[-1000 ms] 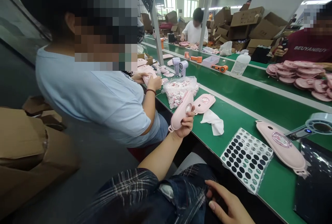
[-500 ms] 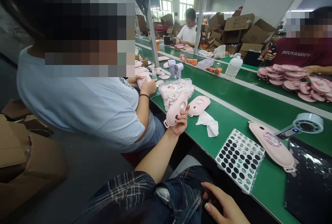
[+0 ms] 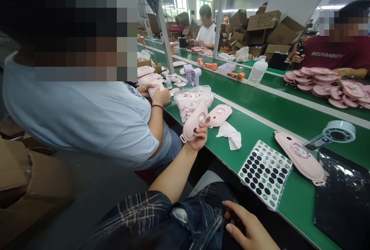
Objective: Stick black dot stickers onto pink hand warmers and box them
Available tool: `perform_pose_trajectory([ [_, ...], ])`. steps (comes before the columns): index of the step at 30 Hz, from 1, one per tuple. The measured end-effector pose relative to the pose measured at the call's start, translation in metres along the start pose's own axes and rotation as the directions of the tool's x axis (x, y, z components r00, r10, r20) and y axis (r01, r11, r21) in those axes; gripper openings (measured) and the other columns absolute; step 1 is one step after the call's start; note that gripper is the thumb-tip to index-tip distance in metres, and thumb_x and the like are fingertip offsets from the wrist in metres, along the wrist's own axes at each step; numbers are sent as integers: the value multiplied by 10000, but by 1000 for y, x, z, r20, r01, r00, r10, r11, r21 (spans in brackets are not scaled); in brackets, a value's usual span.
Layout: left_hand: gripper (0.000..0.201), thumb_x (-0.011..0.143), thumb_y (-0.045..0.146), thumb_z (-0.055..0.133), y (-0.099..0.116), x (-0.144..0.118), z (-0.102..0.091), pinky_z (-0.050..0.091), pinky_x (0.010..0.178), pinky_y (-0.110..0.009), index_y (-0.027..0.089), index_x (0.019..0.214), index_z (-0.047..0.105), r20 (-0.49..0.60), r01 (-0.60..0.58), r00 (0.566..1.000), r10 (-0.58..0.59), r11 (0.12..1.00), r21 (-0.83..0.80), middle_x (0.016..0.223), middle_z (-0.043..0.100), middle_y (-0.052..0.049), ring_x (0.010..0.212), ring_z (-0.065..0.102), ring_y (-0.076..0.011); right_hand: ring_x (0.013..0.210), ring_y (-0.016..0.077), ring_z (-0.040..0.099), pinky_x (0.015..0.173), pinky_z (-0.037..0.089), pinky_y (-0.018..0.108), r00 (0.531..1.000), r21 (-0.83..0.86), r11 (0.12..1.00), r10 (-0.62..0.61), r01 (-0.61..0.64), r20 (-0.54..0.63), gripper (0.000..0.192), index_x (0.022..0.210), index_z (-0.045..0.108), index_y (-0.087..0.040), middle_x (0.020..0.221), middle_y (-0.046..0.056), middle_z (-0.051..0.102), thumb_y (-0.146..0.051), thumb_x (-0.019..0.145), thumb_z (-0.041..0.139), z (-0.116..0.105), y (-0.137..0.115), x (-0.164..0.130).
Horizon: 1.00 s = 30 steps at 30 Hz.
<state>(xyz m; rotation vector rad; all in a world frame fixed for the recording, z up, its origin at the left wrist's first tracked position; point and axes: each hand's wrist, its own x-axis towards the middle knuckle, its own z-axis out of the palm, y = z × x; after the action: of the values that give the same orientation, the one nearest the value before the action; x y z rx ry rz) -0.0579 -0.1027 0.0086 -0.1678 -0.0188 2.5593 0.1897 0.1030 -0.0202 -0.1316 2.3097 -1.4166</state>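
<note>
My left hand (image 3: 199, 137) grips a pink oval plastic case (image 3: 192, 123), tilted up over the table's near edge. A round cartoon window and a dark spot show on its face. Just beyond it a second pink case (image 3: 221, 115) lies flat beside a crumpled white cloth (image 3: 230, 135). Low in the view, my right hand (image 3: 245, 223) is by my lap, fingers loosely bent and apart, holding nothing. Nearest to it on the table is a sheet of round black stickers (image 3: 266, 173), with several spots peeled. A third pink case (image 3: 300, 156) lies farther right.
A bag of cartoon pieces (image 3: 190, 101) sits by a co-worker (image 3: 115, 122) at my left, who handles another pink case. On the green table (image 3: 260, 107) stand a white bottle (image 3: 258, 71) and a light-blue handheld fan (image 3: 338, 132). A black sheet (image 3: 343, 200) lies right.
My view has shifted slightly, so the scene sits a little farther left and higher. My left hand keeps hold of the pink case, and my right hand stays by my lap.
</note>
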Motion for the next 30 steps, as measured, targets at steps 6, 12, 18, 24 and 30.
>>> perform_pose_trajectory([
  [6,590,1000,41,371,-1,0,0,392,349,-24,124,1584,366,-15,-18,1000,18,1000,13,668,593,25,412,557,-52,1064,270,734,983,583,344,1000,-18,1000,20,-20,24,558,1416,666,-180,1214,125,758,-391,903,608,3,1,1],
  [12,540,1035,65,318,0,-2,3,395,350,-26,113,1571,365,2,-28,1000,28,1000,-12,682,578,27,419,560,-42,1064,271,738,985,585,365,997,17,1000,27,-26,-72,495,1339,709,-203,1182,113,767,-397,890,631,-9,-12,-7],
  [18,511,1065,93,289,1,-2,3,379,367,12,73,1574,331,50,25,999,-21,997,-67,678,577,34,420,569,-23,979,252,752,867,607,332,759,-1,1000,22,-29,-651,416,1181,722,-210,1052,97,793,-524,923,633,-69,-15,-16],
  [24,481,1066,115,310,-4,5,1,383,371,8,64,1541,366,82,101,992,-92,988,-116,685,579,31,429,576,-24,849,223,700,872,569,378,702,-448,853,-145,-268,-698,313,1160,675,-170,1087,103,757,-232,906,501,-115,-6,57],
  [30,517,1039,57,301,-4,-3,4,365,352,-4,61,1556,322,34,32,999,-30,998,-54,666,571,40,407,554,-26,1001,325,653,921,524,472,728,-590,776,-271,-223,-630,222,946,588,-169,1008,183,658,-85,849,406,-112,18,97],
])
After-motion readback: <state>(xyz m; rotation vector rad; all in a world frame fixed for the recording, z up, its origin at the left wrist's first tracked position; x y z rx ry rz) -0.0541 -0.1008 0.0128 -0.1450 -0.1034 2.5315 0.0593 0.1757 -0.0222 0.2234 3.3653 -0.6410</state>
